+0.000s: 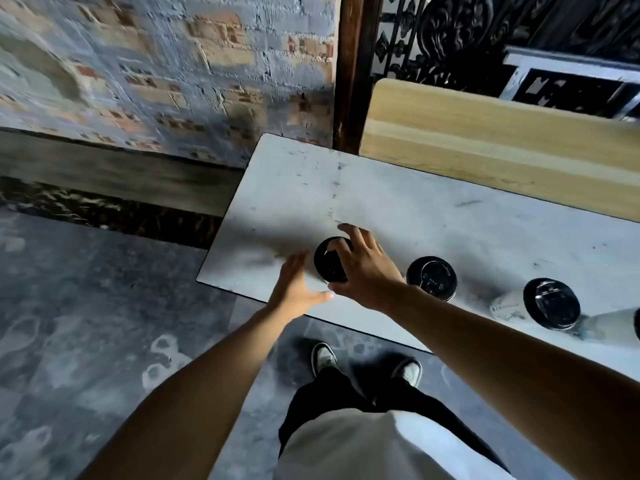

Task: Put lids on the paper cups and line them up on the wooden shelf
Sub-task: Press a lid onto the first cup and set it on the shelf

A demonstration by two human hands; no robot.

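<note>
White table [433, 216], wooden shelf [502, 140] behind it. Three lidded cups in a row near the front edge. Right hand [363, 271] nearer, fingers spread over the leftmost cup [329, 261]; left hand [298, 289] open-fingered just left of it, apparently not touching.

The worktop [284, 188] lies bare from 9 through 12 o'clock of the leftmost lidded cup [330, 260], giving open passage up to the wooden shelf [502, 147]. Toward 3 o'clock, two more lidded cups [431, 278] [551, 308] stand in a row with narrow gaps between. A dark post [353, 71] rises at 12 o'clock beside the shelf's end.
</note>
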